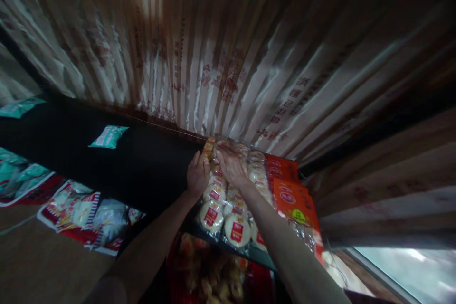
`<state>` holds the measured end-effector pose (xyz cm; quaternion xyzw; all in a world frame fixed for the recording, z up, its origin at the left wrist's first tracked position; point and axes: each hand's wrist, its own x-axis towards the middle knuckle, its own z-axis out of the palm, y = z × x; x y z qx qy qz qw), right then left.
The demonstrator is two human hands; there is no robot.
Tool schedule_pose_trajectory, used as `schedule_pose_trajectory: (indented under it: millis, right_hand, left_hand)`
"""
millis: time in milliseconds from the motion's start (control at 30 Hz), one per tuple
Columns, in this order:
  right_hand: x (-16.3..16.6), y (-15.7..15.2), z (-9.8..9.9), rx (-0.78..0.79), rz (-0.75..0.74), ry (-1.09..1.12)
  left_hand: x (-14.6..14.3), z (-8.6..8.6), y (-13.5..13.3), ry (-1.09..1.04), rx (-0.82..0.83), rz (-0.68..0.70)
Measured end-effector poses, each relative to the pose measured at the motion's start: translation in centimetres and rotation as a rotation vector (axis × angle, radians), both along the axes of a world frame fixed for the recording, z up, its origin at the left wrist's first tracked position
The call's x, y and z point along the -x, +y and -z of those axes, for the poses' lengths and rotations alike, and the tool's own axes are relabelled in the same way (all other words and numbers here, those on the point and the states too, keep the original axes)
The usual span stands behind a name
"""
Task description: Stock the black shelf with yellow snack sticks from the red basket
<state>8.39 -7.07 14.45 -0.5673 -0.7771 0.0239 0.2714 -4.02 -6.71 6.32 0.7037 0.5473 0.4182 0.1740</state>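
Rows of clear-wrapped round white cakes (237, 230) with red labels lie on a dark shelf. At the left side of these rows, my left hand (198, 174) is open, its fingers against a small yellow-orange packet (209, 146) near the back. My right hand (231, 166) lies flat across the tops of the wrapped cakes, fingers stretched forward and open. Orange packs (294, 199) with a yellow-green spot stand just right of the cake rows, beside my right forearm. The fingertips of my left hand are partly blurred.
A single teal packet (109, 137) lies on the black surface (149, 161) to the left. Lower left are red trays of snack bags (80, 204) and teal packets (21, 175). Below the shelf is a red container with brownish items (213, 270). Pleated printed sheeting (221, 57) rises behind.
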Motion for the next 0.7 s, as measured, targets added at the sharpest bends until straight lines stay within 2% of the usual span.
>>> schedule_pose_trajectory:
  millis: [167, 333, 433, 533, 633, 700]
  right_hand:
    - [1.5, -5.0, 0.6, -0.042, 0.054, 0.083]
    - [3.9, -10.4, 1.4, -0.045, 0.035, 0.116]
    - [5.3, -14.1, 2.1, -0.063, 0.059, 0.168]
    - [6.5, -18.5, 3.5, -0.053, 0.033, 0.238]
    - [7.4, -22.9, 6.0, 0.011, 0.057, 0.332]
    - [7.6, -25.1, 8.3, 0.103, 0.111, 0.379]
  left_hand:
    - [1.4, -1.7, -3.5, -0.028, -0.129, 0.118]
    - [2.0, -1.7, -8.4, -0.068, -0.248, 0.315]
    - [2.6, -0.3, -11.9, -0.043, -0.255, 0.407]
    - [3.8, 1.9, -16.1, -0.022, -0.221, 0.455]
    - [4.7, 4.2, -20.5, -0.069, -0.160, 0.515]
    - [4.8, 5.3, -22.8, -0.051, 0.017, 0.556]
